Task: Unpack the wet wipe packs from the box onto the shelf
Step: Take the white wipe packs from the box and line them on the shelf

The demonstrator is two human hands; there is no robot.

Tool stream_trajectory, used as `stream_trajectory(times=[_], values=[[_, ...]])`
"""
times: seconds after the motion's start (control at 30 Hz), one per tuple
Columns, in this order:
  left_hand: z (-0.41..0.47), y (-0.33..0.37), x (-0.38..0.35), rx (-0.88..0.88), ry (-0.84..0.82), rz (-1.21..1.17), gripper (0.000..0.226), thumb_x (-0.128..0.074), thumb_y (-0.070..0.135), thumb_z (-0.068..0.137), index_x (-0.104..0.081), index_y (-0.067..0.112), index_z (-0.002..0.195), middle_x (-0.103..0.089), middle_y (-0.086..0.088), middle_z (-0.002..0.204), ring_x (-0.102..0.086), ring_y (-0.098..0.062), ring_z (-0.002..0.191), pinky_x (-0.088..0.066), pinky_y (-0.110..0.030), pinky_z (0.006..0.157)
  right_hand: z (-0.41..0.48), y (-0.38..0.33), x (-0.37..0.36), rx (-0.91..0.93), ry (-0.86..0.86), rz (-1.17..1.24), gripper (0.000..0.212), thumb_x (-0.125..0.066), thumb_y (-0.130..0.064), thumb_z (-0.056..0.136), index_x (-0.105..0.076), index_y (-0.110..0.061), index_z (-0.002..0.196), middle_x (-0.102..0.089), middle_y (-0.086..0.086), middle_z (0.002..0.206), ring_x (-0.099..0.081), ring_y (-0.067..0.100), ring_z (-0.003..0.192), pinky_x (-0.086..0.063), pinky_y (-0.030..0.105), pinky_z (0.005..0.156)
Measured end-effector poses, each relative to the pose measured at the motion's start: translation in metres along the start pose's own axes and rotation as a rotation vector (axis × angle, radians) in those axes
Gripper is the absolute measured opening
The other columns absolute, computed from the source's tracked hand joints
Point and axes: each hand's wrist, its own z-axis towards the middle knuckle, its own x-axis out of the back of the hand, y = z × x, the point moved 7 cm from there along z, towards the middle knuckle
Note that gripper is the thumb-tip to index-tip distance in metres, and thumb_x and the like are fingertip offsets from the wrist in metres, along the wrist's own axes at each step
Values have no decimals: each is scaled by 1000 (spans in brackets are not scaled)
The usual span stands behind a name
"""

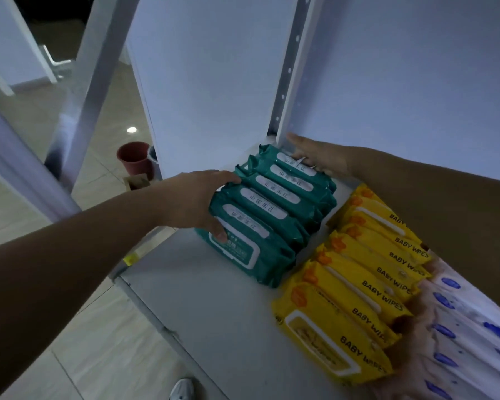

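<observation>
Seen from the head camera, a row of five green wet wipe packs [272,209] stood on edge on the grey shelf [199,307], tucked into its back left corner and leaning against one another with their white label strips facing up. The left hand [197,200] gripped the near left end of that row. Its thumb [221,233] pressed on the front face of the nearest pack, and the other fingers curled over the top edges of the packs behind it. The right hand [318,157] lay at the far end of the row, against the rearmost green pack. Its fingers were mostly straight and close together, and one fingertip reached the foot of the perforated upright [289,70]. The packs hid the lower fingers, so I could not tell how those lay.

Just beside the green row, to its right, a row of yellow baby wipes packs [358,284] stood on the same shelf. It was set apart from the green packs by a narrow strip of bare shelf. Touching the yellow row on its right were white packs with blue print [459,327], partly blurred.

Below the shelf's left edge lay a tiled floor [98,327]. A red-brown plant pot [136,158] stood on it farther off, and the toe of a white shoe [182,388] showed at the bottom of the view.
</observation>
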Motion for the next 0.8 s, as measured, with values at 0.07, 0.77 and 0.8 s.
stream_trajectory(times=[0.07, 0.77, 0.8], values=[[-6, 0, -1, -4, -2, -6, 97, -91, 44, 64, -37, 38, 144, -54, 17, 135, -55, -7, 116, -46, -34, 105, -3, -1, -5, 17, -8, 7, 65, -17, -77, 92, -63, -32, 103, -64, -2, 110, -62, 12, 99, -47, 25, 73], [-40, 3, -15, -10, -30, -26, 101, -87, 48, 65, -30, 42, 149, -57, 18, 137, -58, -6, 120, -49, -37, 107, -19, 24, -19, 92, -66, -65, 58, -56, -75, 74, -68, -34, 113, -75, -3, 118, -72, 20, 108, -55, 38, 98], [-40, 3, -16, -2, -38, -5, 104, -86, 52, 63, -28, 43, 149, -58, 15, 138, -59, -9, 121, -50, -39, 105, -19, 25, -20, 93, -72, -69, 57, -57, -75, 75, -67, -34, 113, -75, -2, 118, -73, 19, 106, -56, 38, 96]])
